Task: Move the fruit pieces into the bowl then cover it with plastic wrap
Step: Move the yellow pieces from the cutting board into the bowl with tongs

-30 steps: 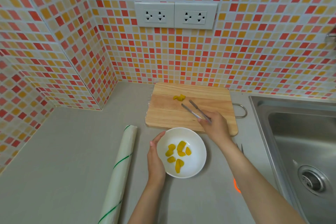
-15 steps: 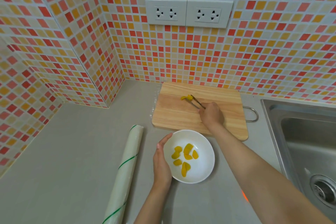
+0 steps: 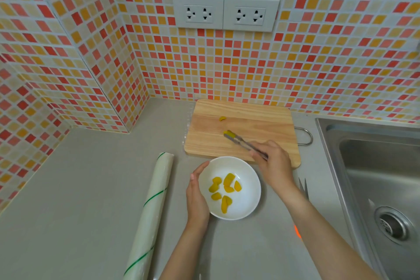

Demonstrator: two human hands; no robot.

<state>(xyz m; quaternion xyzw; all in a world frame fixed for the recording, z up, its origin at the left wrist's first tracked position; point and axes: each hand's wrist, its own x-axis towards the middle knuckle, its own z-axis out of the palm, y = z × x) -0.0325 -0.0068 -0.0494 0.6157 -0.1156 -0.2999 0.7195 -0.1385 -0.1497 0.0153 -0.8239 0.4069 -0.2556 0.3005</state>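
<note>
A white bowl (image 3: pixel 246 200) on the grey counter holds several yellow fruit pieces (image 3: pixel 225 187). My left hand (image 3: pixel 197 195) cups the bowl's left rim. My right hand (image 3: pixel 273 163) grips metal tongs (image 3: pixel 244 143), and their tips pinch one yellow fruit piece (image 3: pixel 227 132) just above the wooden cutting board (image 3: pixel 261 125). Another fruit piece (image 3: pixel 222 118) lies on the board farther back. A roll of plastic wrap (image 3: pixel 151 209) lies left of the bowl.
A steel sink (image 3: pixel 381 177) sits at the right, with its drain at the lower right. A fork (image 3: pixel 303 185) lies between bowl and sink. Tiled walls with two sockets (image 3: pixel 226 13) close off the back and left.
My right hand reached out to the two pieces at the back of the board, then drew back toward the bowl with one piece in the tongs. One piece stays behind.
</note>
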